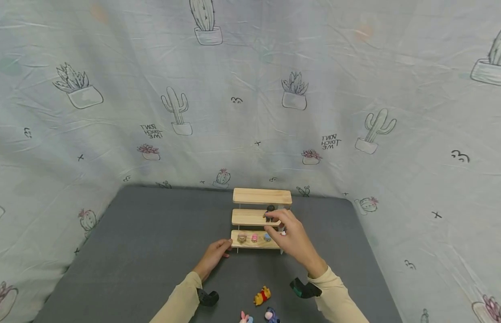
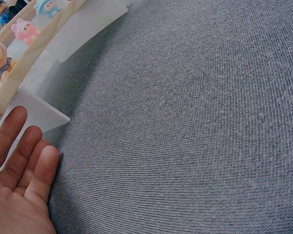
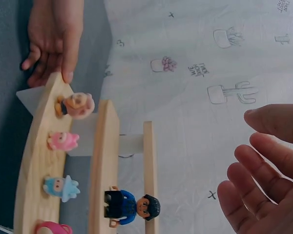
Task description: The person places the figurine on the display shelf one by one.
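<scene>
A three-tier wooden display stand (image 1: 261, 196) stands at the table's far side. My left hand (image 1: 215, 256) touches the left end of its lowest board, one digit on the top corner and the other fingers loosely extended below. My right hand (image 3: 263, 170) is beside the middle board, its fingers loosely bent and apart, with nothing between them. Near its fingertips a dark-haired toy figure (image 3: 129, 207) in blue stands on that board. The lowest board carries a brownish figure (image 3: 75, 106), a pink figure (image 3: 63, 141), a blue-hatted figure (image 3: 61, 187) and another pink one (image 3: 53, 228).
On the grey tabletop (image 1: 153, 251), nearer the body, lie a yellow bear figure (image 1: 262, 296) in a red shirt, a pink-eared figure (image 1: 245, 317) and a blue-purple figure (image 1: 271, 315). A cactus-print curtain (image 1: 250, 125) hangs behind the table and at both sides.
</scene>
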Motion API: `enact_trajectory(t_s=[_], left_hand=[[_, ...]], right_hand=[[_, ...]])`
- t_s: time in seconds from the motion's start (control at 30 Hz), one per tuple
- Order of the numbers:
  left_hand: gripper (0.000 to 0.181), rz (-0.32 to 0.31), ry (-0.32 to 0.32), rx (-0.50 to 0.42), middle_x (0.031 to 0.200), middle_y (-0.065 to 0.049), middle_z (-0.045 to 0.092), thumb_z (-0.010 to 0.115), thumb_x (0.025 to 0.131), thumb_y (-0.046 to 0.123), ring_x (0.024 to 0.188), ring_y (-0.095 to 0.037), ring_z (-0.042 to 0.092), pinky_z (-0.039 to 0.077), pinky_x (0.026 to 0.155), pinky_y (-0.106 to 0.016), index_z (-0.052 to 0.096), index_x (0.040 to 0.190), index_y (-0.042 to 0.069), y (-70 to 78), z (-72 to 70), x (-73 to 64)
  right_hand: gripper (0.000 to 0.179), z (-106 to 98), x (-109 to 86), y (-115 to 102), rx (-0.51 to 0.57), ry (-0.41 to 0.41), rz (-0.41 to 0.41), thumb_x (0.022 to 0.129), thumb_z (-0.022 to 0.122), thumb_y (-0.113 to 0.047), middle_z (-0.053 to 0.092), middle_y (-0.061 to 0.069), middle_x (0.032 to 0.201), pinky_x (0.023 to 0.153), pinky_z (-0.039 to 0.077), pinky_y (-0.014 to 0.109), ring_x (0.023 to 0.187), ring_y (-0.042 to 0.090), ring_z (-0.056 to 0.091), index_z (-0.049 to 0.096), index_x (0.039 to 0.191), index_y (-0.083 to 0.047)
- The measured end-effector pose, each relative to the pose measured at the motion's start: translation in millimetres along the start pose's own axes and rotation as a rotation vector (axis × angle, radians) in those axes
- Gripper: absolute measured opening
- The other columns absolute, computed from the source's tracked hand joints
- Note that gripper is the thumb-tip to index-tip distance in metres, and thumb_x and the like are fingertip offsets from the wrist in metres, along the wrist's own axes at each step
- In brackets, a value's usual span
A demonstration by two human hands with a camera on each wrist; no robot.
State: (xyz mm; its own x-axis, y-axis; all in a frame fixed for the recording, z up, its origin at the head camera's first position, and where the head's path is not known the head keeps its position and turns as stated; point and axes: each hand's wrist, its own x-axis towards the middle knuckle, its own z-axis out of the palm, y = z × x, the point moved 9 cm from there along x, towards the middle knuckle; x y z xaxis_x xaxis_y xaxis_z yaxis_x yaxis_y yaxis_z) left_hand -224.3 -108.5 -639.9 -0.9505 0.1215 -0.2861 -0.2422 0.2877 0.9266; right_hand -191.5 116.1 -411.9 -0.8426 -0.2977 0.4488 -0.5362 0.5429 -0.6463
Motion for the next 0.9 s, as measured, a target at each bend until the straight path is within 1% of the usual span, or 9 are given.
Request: enact_trajectory(t_s=[0.07, 0.13, 0.27, 0.33, 0.47, 0.67, 0.77, 0.9], left_hand=[[0.051, 0.002, -0.001, 0.0, 0.111, -0.011, 0.067, 0.054, 0.103, 0.048, 0.095, -0.017, 0.063, 0.053, 0.082, -0.031, 0.068, 0.115, 0.001, 0.0, 0.0, -0.2], [0.051, 0.006, -0.002, -0.002, 0.111, -0.011, 0.067, 0.054, 0.103, 0.048, 0.096, -0.017, 0.063, 0.053, 0.082, -0.031, 0.068, 0.115, 0.0, 0.2, -0.2, -0.6], [0.051, 0.008, -0.003, -0.005, 0.112, -0.011, 0.067, 0.054, 0.103, 0.047, 0.096, -0.017, 0.063, 0.053, 0.082, -0.031, 0.068, 0.115, 0.0, 0.6, -0.4, -1.7], [0.05, 0.003, -0.004, -0.006, 0.112, -0.011, 0.067, 0.054, 0.103, 0.048, 0.096, -0.017, 0.063, 0.053, 0.083, -0.031, 0.068, 0.116, 0.001, 0.5, -0.1, -2.2], [0.051, -0.002, -0.004, -0.004, 0.112, -0.011, 0.067, 0.054, 0.102, 0.049, 0.096, -0.018, 0.064, 0.053, 0.083, -0.032, 0.068, 0.116, 0.001, 0.5, -0.1, -3.2], [0.051, -0.004, -0.004, 0.004, 0.113, -0.011, 0.067, 0.055, 0.102, 0.049, 0.095, -0.018, 0.064, 0.053, 0.084, -0.033, 0.068, 0.117, 0.002, 0.5, -0.5, -4.4], [0.052, -0.003, -0.008, 0.004, 0.114, -0.012, 0.067, 0.055, 0.102, 0.049, 0.096, -0.017, 0.064, 0.053, 0.084, -0.034, 0.068, 0.117, 0.001, 0.6, -0.3, -4.8], [0.053, 0.0, -0.011, -0.002, 0.115, -0.013, 0.067, 0.054, 0.102, 0.049, 0.096, -0.018, 0.064, 0.054, 0.084, -0.034, 0.068, 0.118, 0.001, 0.2, -0.3, -4.7]], right_hand=[[0.035, 2, -3.4, -1, 0.023, -0.003, -0.011, 0.093, 0.075, -0.015, 0.066, 0.001, 0.119, 0.077, 0.056, 0.034, 0.099, 0.017, 0.059, 0.066, 0.127, -0.01], [0.036, 3, -6.6, 0, 0.044, -0.003, -0.015, 0.093, 0.075, -0.013, 0.066, 0.002, 0.119, 0.075, 0.056, 0.034, 0.098, 0.021, 0.06, 0.065, 0.127, -0.012], [0.036, 9, -13.7, 3, 0.078, -0.017, 0.002, 0.092, 0.075, -0.011, 0.067, 0.004, 0.118, 0.07, 0.055, 0.031, 0.093, 0.023, 0.06, 0.066, 0.127, -0.014], [0.034, 12, -17.3, 4, 0.095, -0.025, 0.012, 0.093, 0.074, -0.011, 0.067, 0.004, 0.116, 0.069, 0.056, 0.031, 0.092, 0.022, 0.061, 0.066, 0.126, -0.015], [0.031, 17, -23.5, 5, 0.108, -0.027, 0.015, 0.094, 0.073, -0.012, 0.067, 0.002, 0.115, 0.072, 0.056, 0.029, 0.095, 0.021, 0.062, 0.067, 0.124, -0.015], [0.029, 24, -30.4, 4, 0.113, -0.043, 0.03, 0.093, 0.073, -0.01, 0.068, 0.001, 0.117, 0.073, 0.056, 0.026, 0.095, 0.011, 0.062, 0.07, 0.121, -0.015], [0.028, 27, -33.6, 5, 0.118, -0.058, 0.054, 0.094, 0.073, -0.012, 0.068, 0.0, 0.118, 0.073, 0.056, 0.026, 0.095, 0.012, 0.062, 0.07, 0.12, -0.018], [0.028, 31, -37.8, 9, 0.136, -0.07, 0.083, 0.095, 0.073, -0.015, 0.069, 0.006, 0.116, 0.073, 0.056, 0.027, 0.094, 0.015, 0.061, 0.069, 0.121, -0.02]])
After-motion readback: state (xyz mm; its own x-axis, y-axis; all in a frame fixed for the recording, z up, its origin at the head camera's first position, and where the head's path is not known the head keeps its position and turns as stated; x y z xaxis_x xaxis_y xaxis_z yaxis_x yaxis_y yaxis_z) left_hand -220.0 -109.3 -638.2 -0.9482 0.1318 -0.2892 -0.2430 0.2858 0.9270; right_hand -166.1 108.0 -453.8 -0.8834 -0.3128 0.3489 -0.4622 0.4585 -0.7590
